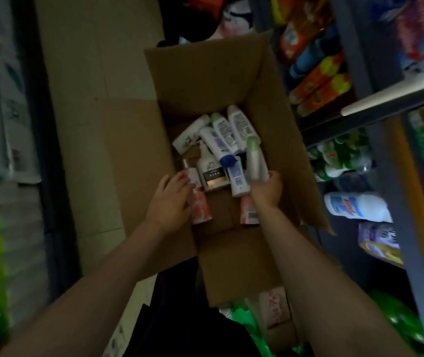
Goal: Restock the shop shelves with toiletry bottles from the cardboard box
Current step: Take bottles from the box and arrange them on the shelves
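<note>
Both hands are down in the cardboard box (277, 104), which sits open on the floor betw. 2 rows of shelves. The right hand (267, 189) is closed round the base of a pale bottle w/ green cap (256, 161). Holding it at the bottom end looks like the quick way to lift it clear of the pile. Its long axis runs away from the person, cap pointing to the box's far end, tilted a bit left.

The left hand (172, 199) is partly curled, fingers on a pink bottle (199, 207) by the left wall; can't tell if it really grips yet. That bottle lies lengthwise too, cap end away from the person.

Approx. 8 other bottles lie flat and jumbled in the box. Stocked shelves (375, 99) stand just to the right, prob. where these go.
</note>
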